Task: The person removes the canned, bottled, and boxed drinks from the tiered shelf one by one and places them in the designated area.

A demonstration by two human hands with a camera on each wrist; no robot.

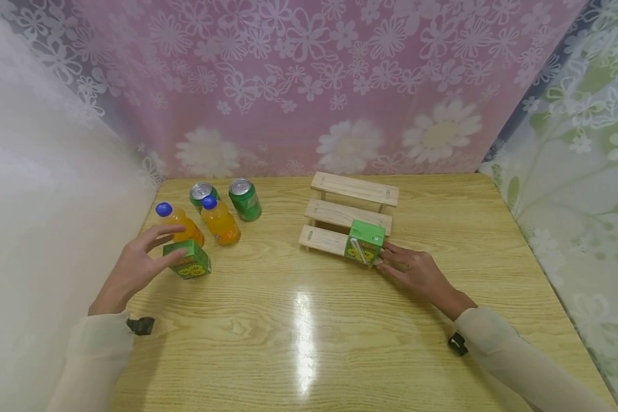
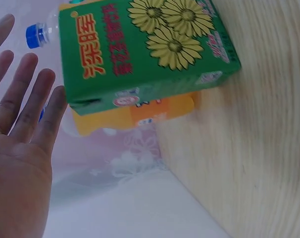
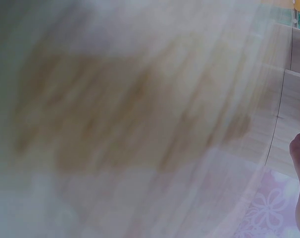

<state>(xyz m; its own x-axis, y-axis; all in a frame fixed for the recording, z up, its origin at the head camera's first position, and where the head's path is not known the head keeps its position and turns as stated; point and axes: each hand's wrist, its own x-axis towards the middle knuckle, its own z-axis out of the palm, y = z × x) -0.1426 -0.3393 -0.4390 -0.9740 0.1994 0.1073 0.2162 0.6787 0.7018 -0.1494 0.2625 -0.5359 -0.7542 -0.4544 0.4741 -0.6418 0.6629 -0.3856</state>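
Note:
My left hand (image 1: 141, 258) is spread beside a green drink carton (image 1: 187, 260) with yellow flowers on it, standing on the table. In the left wrist view, straight fingers (image 2: 24, 96) lie behind the carton's end. A second green drink carton (image 1: 364, 240), with a straw on its front, sits on the right end of the lowest step of a small wooden tiered stand (image 1: 323, 240). Against the right end of that carton and step is my right hand (image 1: 414, 272); its fingertips are partly hidden, so its grip is unclear. A blurred sleeve fills most of the right wrist view.
Two orange drink bottles (image 1: 220, 220) with blue caps stand behind the left carton. Two green cans (image 1: 245, 200) stand farther back. A flowered curtain (image 1: 298, 103) hangs along the table's back edge, a pale wall (image 1: 46, 189) is at left, and patterned cloth (image 1: 582, 189) at right.

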